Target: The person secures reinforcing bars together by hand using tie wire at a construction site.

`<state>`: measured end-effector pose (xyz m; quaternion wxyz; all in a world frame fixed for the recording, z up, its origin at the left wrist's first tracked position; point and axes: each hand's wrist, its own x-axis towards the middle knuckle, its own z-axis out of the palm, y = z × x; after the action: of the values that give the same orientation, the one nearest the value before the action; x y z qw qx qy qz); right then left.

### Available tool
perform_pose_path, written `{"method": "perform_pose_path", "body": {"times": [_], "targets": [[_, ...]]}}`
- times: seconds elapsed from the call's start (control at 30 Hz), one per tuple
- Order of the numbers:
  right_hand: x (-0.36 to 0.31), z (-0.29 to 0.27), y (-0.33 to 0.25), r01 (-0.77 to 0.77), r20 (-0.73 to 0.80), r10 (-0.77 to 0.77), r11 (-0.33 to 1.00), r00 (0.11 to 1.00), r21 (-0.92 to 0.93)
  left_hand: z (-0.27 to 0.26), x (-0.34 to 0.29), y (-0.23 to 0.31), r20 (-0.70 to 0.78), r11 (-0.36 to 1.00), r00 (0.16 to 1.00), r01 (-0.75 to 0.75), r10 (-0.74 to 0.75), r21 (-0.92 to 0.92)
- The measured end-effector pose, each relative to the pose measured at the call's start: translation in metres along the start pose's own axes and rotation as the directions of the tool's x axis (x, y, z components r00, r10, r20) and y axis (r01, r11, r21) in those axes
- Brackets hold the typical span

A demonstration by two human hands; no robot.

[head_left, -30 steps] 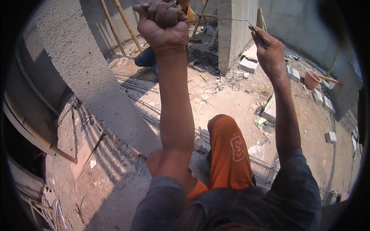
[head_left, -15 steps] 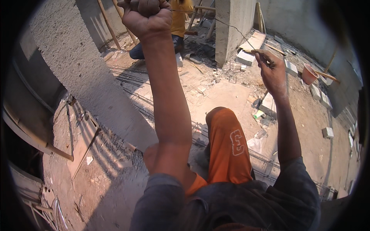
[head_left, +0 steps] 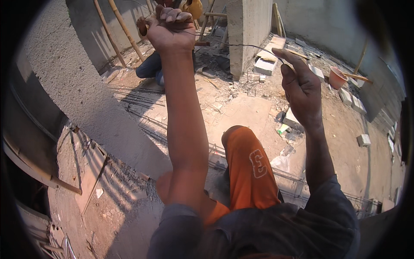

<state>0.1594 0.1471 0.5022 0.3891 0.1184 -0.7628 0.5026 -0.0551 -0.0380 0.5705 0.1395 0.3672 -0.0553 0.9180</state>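
On the left a rough pillar (head_left: 86, 86) slants across the view, probably an effect of the lens and the tilt of the head. Beyond it, poles (head_left: 110, 32) stand at a lean before the wall, perhaps as props. A co-worker (head_left: 148, 67) is low to the ground behind the left hand (head_left: 172, 36).

That hand is raised, palm toward the camera, fingers loosely curled on the wire (head_left: 243, 45), likely to anchor it. The wire hangs in the air between the hands, crossing in front of the far pillar (head_left: 237, 32) with a slight bow, so it seems under little pull.

The right hand (head_left: 299, 82) is lower, thumb and forefinger a little apart with the wire's end between them; whether they pinch it I cannot tell. Such a fingertip hold would suit steering something thin. Behind it, blocks (head_left: 265, 67) and a bucket (head_left: 337, 78) sit well apart from the wire, seemingly kept off to the side.
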Motion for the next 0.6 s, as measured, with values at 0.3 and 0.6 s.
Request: {"method": "perform_pose_path", "body": {"times": [0.3, 0.6], "targets": [[-0.016, 0.030, 0.040, 0.115, 0.352, 0.211, 0.694, 0.912, -0.711, 0.009, -0.019, -0.039, -0.195, 0.996, 0.980, -0.017, 0.034, 0.089], [0.011, -0.011, 0.019, 0.334, -0.106, -0.317, 0.909, 0.942, 0.248, 0.014, -0.002, 0.000, 0.164, 0.976, 0.978, 0.156, -0.131, -0.153]]}}
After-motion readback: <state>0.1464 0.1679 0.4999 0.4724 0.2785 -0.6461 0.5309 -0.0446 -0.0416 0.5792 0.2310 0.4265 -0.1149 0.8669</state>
